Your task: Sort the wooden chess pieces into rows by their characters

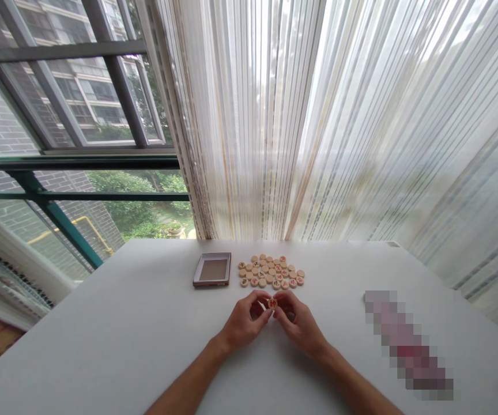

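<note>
Between the fingertips of both hands is a round wooden Chinese chess piece (pixel 272 303), its red character facing me. My left hand (pixel 249 316) pinches it from the left, thumb and fingers closed on its edge. From the other side my right hand (pixel 297 319) grips the same piece in a matching pinch. Just beyond the hands, a cluster of Chinese chess pieces (pixel 265 269) lies flat on the white table (pixel 154 334). Some show red or black characters; others show plain faces. Left of the cluster sits a shallow open box (pixel 196 277) with a dark rim and pale inner walls.
A pixelated, reddish long shape (pixel 408 349) lies at the table's right side. Sheer striped curtains (pixel 318 127) hang along the far edge. At the left are a window (pixel 80 92) and a green railing (pixel 59 222). A small pale object (pixel 392 244) is at the far right corner.
</note>
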The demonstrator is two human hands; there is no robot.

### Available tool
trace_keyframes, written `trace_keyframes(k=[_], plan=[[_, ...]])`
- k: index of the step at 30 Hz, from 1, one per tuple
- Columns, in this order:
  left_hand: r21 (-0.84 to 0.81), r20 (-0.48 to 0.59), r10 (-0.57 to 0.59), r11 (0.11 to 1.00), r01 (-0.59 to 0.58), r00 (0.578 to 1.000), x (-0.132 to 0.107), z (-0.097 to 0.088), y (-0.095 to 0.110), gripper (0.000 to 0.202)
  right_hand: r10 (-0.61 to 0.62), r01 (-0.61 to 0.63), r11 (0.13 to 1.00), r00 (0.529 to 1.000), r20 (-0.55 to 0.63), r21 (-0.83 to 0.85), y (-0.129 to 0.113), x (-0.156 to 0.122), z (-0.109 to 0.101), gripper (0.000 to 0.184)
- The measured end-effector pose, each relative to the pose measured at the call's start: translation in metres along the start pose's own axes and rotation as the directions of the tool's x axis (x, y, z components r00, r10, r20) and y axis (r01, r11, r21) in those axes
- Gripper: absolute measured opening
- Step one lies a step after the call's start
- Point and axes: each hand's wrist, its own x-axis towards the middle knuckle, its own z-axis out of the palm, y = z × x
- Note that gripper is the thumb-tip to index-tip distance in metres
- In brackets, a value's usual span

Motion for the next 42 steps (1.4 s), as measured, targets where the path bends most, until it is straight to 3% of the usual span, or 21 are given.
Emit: trace_keyframes(k=[24,35,42], plan=[[0.044,0.033,0.031,0.999,-0.032,0.999,-0.0006,0.0001,0.0016,0.025,0.028,-0.028,0.999,1.0,-0.009,-0.038,0.008,-0.0005,0.001,0.02],[0.033,-0.005,0.025,0.999,-0.025,1.0,0.0014,-0.0006,0.0046,0.027,0.026,-0.026,0.999,1.0,-0.004,0.042,0.0034,-0.0002,0.0002,0.006],[0.018,-0.008,0.021,1.0,-0.021,1.0,0.0021,-0.0011,0.0036,0.029,-0.004,0.004,1.0,1.0,0.007,0.004,0.0037,-0.0007,0.0002,0.01]])
